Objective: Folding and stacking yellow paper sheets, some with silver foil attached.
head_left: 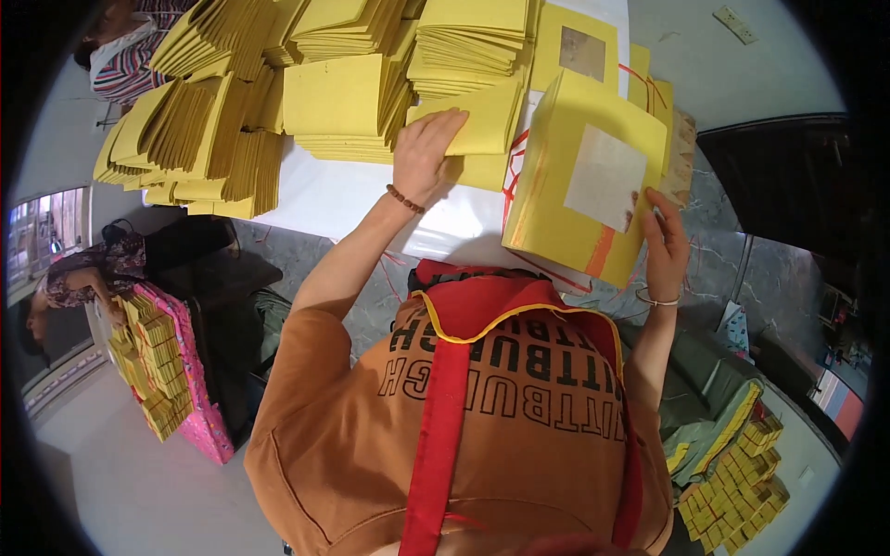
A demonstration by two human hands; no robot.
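My left hand (424, 153) lies flat on a yellow paper sheet (482, 125) on the white table (324, 199), fingers spread, a bead bracelet on the wrist. My right hand (666, 243) grips the lower right edge of a thick bundle of yellow paper (556, 176) with a silver-white square on its face, tilted up on the table. Red string runs under and around that bundle.
Several fanned stacks of yellow paper (343, 97) cover the far side of the table. Another bundle with a foil square (575, 46) stands behind. A person (83, 278) at the left handles yellow stacks on a pink tray (199, 408). More yellow bundles (732, 482) lie on the floor at lower right.
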